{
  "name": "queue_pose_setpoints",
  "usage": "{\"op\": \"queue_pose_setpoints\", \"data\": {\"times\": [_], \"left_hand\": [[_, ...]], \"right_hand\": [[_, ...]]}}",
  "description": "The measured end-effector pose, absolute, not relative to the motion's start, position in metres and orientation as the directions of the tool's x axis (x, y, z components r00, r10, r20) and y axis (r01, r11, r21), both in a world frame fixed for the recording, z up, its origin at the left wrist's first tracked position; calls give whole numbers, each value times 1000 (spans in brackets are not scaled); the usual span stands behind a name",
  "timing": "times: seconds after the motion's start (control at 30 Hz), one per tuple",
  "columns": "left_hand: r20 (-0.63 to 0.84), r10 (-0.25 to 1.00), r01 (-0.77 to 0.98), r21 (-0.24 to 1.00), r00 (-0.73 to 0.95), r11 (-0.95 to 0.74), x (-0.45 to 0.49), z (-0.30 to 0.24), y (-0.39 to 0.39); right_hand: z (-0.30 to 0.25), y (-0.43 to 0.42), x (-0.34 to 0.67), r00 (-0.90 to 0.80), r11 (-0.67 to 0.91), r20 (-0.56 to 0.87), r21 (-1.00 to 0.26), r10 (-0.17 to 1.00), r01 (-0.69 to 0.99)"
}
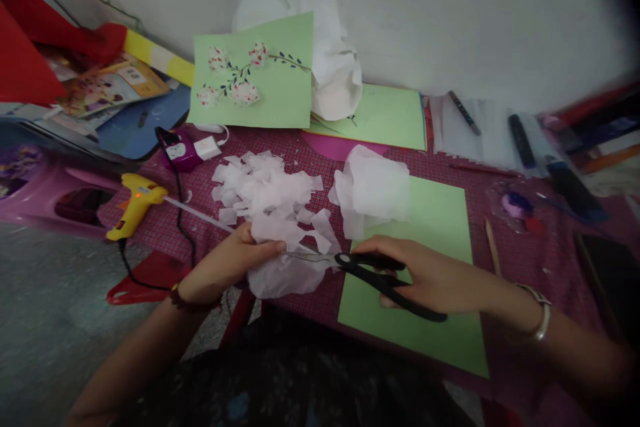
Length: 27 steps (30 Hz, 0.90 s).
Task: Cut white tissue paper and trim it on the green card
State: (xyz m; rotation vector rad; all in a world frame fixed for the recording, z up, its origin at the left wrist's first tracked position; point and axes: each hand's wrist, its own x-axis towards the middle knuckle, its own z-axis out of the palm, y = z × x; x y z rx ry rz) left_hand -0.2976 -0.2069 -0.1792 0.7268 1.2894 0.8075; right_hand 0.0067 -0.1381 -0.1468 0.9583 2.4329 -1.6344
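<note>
Black-handled scissors (367, 270) are in my right hand (415, 273), fingers through the handles, blades pointing left. Their blades lie at a white tissue paper sheet (285, 279), which my left hand (245, 253) pinches at its upper left side between thumb and fingers. The blade tips come close to my left thumb. Just beyond the sheet lies a heap of small cut white paper pieces (265, 180). To its right, a stack of white tissue paper (377, 183) rests partly on a plain green sheet (415, 320), which extends under my right hand.
A yellow glue gun (137, 203) with a glue stick and black cord lies at the left. Behind stands a green card with paper flowers (295, 93). A purple charger (185, 150) sits nearby. Markers (521, 140) and a pencil (493, 247) lie at the right.
</note>
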Motion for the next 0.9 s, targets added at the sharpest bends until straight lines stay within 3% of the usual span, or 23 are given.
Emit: {"op": "queue_pose_setpoints", "data": {"times": [0.27,0.5,0.7,0.9], "left_hand": [[-588,800,-79,798,118,598,-299,-170,-207],[-463,868,-36,879,178,476,-295,-189,-208],[-536,837,-36,839,109,542,-290,-187,-205],[-483,862,-24,870,155,492,-287,-187,-204]], "right_hand": [[-137,-136,11,-834,330,-370,-792,410,514],[-139,-135,5,-820,333,-339,-790,462,514],[-143,-134,7,-821,346,-349,-779,452,522],[-145,-136,4,-839,379,-315,-782,444,494]]}}
